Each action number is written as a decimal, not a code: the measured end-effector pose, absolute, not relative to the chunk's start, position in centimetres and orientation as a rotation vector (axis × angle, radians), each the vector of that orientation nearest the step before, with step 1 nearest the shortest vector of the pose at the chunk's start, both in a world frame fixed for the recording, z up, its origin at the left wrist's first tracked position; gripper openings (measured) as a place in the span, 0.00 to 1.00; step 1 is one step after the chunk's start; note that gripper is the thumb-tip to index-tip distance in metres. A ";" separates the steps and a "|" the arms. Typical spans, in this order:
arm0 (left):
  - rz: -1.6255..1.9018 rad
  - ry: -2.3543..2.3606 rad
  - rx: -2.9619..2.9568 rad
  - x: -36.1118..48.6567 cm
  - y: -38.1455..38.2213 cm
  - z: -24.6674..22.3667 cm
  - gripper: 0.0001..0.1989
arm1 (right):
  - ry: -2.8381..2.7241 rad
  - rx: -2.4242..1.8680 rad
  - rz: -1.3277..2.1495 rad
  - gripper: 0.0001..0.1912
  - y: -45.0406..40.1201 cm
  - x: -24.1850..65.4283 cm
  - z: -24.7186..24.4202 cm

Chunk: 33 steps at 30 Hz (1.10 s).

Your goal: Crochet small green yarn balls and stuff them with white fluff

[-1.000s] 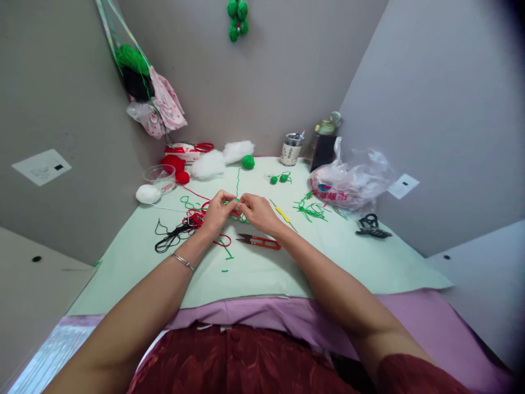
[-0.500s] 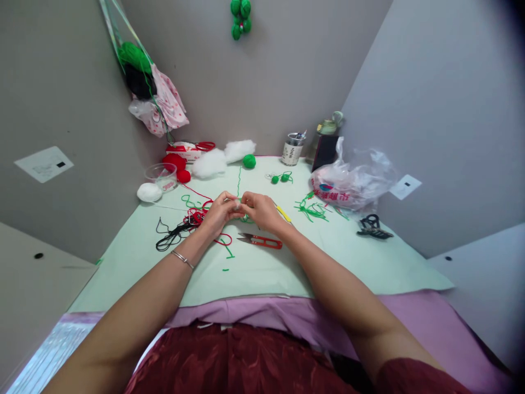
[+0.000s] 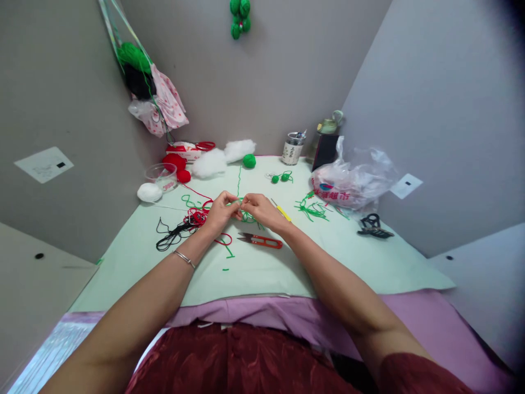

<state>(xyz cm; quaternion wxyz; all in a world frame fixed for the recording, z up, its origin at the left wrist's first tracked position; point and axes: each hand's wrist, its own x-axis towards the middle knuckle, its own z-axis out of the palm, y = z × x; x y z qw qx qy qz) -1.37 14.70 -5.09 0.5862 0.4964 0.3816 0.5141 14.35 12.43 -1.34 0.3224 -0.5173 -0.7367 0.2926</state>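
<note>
Just above the middle of the frame, the left hand (image 3: pixel 219 210) and the right hand (image 3: pixel 259 210) meet fingertip to fingertip, both pinching a strand of green yarn (image 3: pixel 241 203) between thumb and fingers. Compared with half a second ago, the fingertips have drawn a little apart, so a short stretch of the green yarn now shows between them, and a loose loop of it lies on the cloth right under the right hand. From there the strand runs up the frame toward a green ball (image 3: pixel 249 161) near the back wall.

A silver bangle (image 3: pixel 183 258) sits on the left wrist. Just below the right hand lie red thread snips (image 3: pixel 260 240), unmoved. A yellow-handled crochet hook (image 3: pixel 283 212) pokes out from behind the right wrist. To the left of the left hand is a tangle of red yarn (image 3: pixel 197 218), then black yarn (image 3: pixel 170 238) farther left.

All of this rests on a pale green cloth (image 3: pixel 254 268). To the right of centre are green yarn scraps (image 3: pixel 312 209), a plastic bag (image 3: pixel 350 183) and a black clip (image 3: pixel 373 227). White stuffing (image 3: pixel 223 156) lies along the back edge.
</note>
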 end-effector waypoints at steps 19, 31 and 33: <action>1.206 0.955 1.046 -1.7 14.5 -4.8 0.09 | -1.721 -1.002 0.930 0.09 12.9 15.1 -1.1; 1.153 0.864 0.975 -1.5 14.5 -5.0 0.11 | -1.864 -1.310 0.731 0.09 13.0 14.3 -2.1; 1.140 0.829 0.972 -1.5 14.4 -5.0 0.09 | -1.826 -1.324 0.766 0.10 13.3 14.3 -2.4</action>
